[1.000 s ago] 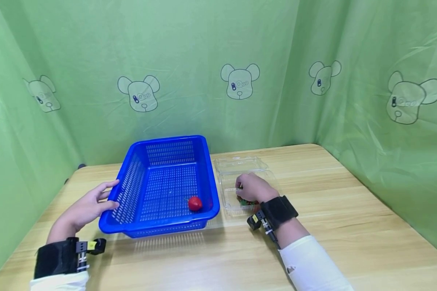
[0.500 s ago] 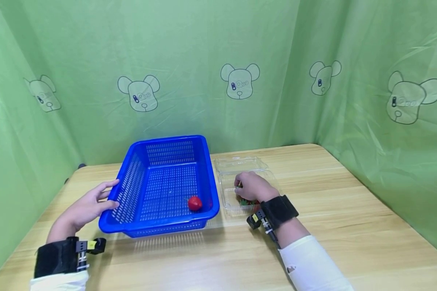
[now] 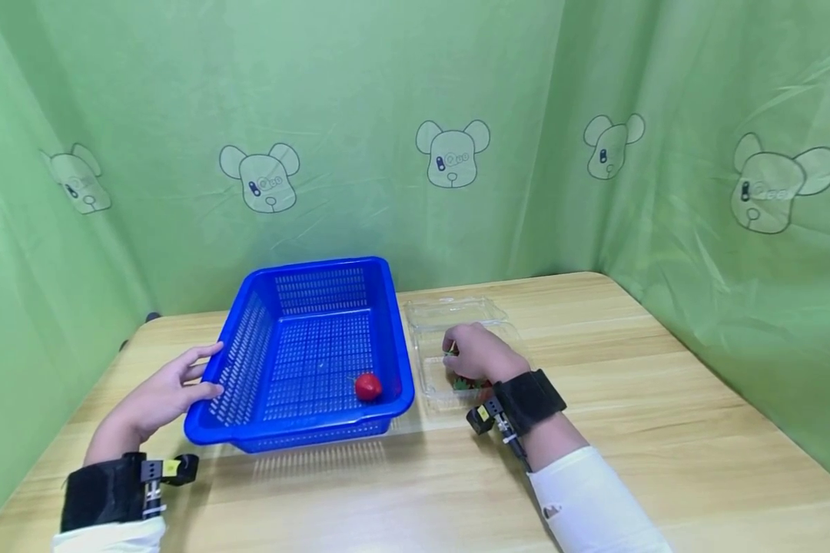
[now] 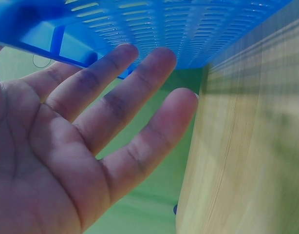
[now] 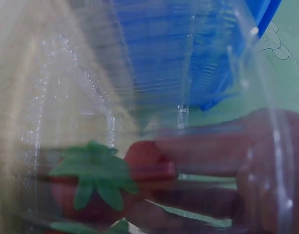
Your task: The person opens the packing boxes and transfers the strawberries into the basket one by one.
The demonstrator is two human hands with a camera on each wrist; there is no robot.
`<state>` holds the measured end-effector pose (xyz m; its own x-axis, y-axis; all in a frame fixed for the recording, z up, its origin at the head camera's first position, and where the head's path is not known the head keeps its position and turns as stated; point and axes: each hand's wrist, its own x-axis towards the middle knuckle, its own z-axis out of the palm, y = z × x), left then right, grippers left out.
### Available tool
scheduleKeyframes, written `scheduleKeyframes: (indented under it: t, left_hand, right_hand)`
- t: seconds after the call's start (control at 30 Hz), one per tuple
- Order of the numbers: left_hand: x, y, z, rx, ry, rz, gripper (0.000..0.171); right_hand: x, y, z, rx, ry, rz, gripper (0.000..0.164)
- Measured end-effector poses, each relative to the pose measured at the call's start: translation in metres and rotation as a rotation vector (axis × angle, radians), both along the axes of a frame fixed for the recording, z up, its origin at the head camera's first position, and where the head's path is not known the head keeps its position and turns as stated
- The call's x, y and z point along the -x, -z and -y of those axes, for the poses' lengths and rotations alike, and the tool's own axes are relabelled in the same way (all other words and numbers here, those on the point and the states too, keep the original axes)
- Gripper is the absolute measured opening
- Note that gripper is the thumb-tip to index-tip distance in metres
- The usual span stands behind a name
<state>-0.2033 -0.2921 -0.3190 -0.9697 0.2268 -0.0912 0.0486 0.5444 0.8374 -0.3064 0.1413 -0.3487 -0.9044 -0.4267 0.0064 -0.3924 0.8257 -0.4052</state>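
In the head view, a blue plastic basket (image 3: 325, 361) with slotted walls stands on the left of the table, holding one red strawberry (image 3: 368, 387) in its near right corner. My left hand (image 3: 155, 395) touches the basket's left rim, thumb nearer me. The left wrist view shows its fingers (image 4: 140, 105) nearly straight against the slotted side. To the right of the basket lies a clear plastic clamshell box (image 3: 429, 376). Inside it, the curled fingers of my right hand (image 3: 480, 355) pinch a strawberry (image 5: 147, 161), partly hidden by the fingers. Another strawberry (image 5: 93, 175) with green leaves sits beside it.
The box's hinged lid (image 3: 456, 312) lies folded back toward the far table edge. A green curtain (image 3: 360, 115) with bear-head drawings hangs behind and around the wooden table (image 3: 629, 407).
My right hand has shifted slightly left and away from me inside the box, fingers still curled. My left hand and the basket keep their places; the head view has drifted a little.
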Motion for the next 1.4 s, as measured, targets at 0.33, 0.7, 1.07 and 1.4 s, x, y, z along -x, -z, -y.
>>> scheduleKeyframes:
  t: [0.33,0.7,1.07,1.4]
  left_hand:
    - [-0.002,-0.002,-0.001,-0.004,0.002,0.004,0.068]
    - [-0.002,-0.003,-0.003,0.006,-0.002,0.005,0.068]
    - [-0.002,-0.003,-0.003,0.006,0.001,-0.001,0.068]
    - [-0.002,-0.003,-0.003,0.007,0.002,0.000,0.069]
  right_hand:
    - [-0.003,-0.004,0.002,0.006,0.022,0.028,0.014]
    - [-0.005,-0.010,0.003,0.004,0.023,0.018,0.019]
    - [-0.004,-0.013,0.002,0.003,0.003,-0.018,0.022]
    - [-0.004,-0.015,0.001,0.011,-0.011,-0.040,0.027]
